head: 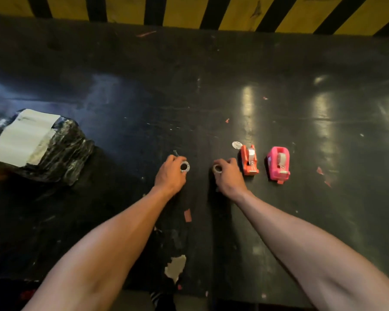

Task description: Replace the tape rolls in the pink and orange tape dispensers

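- While both forearms reach over the dark worktable (211,75), each hand holds one small tape roll, approx. centre of view.
- Left hand (170,173): fingers curled round a tape roll (184,167), core hole facing up; roll sits at the fingertips, low over the table. Contact w/ surface: cannot tell.
- Right hand (228,173): fingers clenched on a second tape roll (217,169), held at thumb side, just left of the dispensers.
- Orange dispenser (249,160): on the table, just beside the right hand, not touched; a roll is seated inside.
- Pink dispenser (278,163): right of the orange unit, close but apart; roll also seated inside.
- Clear round scrap (237,145) lies at the orange unit's far corner.
- Black wrapped parcel w/ white label (38,147): far left, well apart from hands.
- Yellow/black hazard striping (189,10) runs along the far edge.
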Demonstrator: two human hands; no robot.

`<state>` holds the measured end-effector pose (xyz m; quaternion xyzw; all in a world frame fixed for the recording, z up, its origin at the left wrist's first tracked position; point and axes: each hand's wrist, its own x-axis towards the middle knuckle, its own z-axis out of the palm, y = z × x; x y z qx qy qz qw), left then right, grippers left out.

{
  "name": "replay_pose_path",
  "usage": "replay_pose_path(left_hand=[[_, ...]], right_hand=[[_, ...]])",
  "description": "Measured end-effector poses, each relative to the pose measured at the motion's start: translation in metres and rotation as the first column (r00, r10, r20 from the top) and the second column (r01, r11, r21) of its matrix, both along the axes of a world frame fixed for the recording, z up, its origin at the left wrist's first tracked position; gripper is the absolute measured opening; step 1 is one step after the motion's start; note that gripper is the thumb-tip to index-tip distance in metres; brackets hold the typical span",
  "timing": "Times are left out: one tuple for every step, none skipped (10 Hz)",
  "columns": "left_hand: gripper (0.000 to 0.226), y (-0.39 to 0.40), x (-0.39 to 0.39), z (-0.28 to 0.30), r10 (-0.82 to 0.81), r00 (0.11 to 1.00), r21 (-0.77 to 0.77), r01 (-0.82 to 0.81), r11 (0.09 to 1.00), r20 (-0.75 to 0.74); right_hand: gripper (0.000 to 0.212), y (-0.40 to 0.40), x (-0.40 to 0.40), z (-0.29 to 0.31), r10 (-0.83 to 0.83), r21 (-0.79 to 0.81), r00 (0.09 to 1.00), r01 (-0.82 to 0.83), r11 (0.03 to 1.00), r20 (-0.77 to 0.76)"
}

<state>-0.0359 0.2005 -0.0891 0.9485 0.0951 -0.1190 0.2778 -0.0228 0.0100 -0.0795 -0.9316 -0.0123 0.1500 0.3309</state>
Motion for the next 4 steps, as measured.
replay_pose_path(left_hand=[[0.046, -0.011, 0.023, -0.001, 0.007, 1.0, 0.009, -0.007, 1.0, -0.005], [0.049, -0.023, 0.033, -0.003, 0.001, 1.0, 0.048, 0.0, 0.999, -0.029], [0.061, -0.025, 0.034, -0.004, -0.001, 1.0, 0.043, 0.002, 0.999, -0.031], [0.081, -0.023, 0.028, 0.001, 0.074, 0.994, -0.033, -0.077, 0.996, -0.082]], right_hand=[[0.041, 0.004, 0.026, 0.004, -0.049, -0.09, 0.999, 0.047, 0.995, -0.018], [0.044, 0.002, 0.034, 0.004, -0.068, -0.142, 0.997, 0.061, 0.988, -0.046], [0.047, -0.001, 0.033, 0.007, -0.061, -0.129, 0.995, 0.05, 0.99, -0.08], [0.059, -0.002, 0.028, 0.014, -0.113, -0.052, 0.985, 0.107, 0.993, -0.131]])
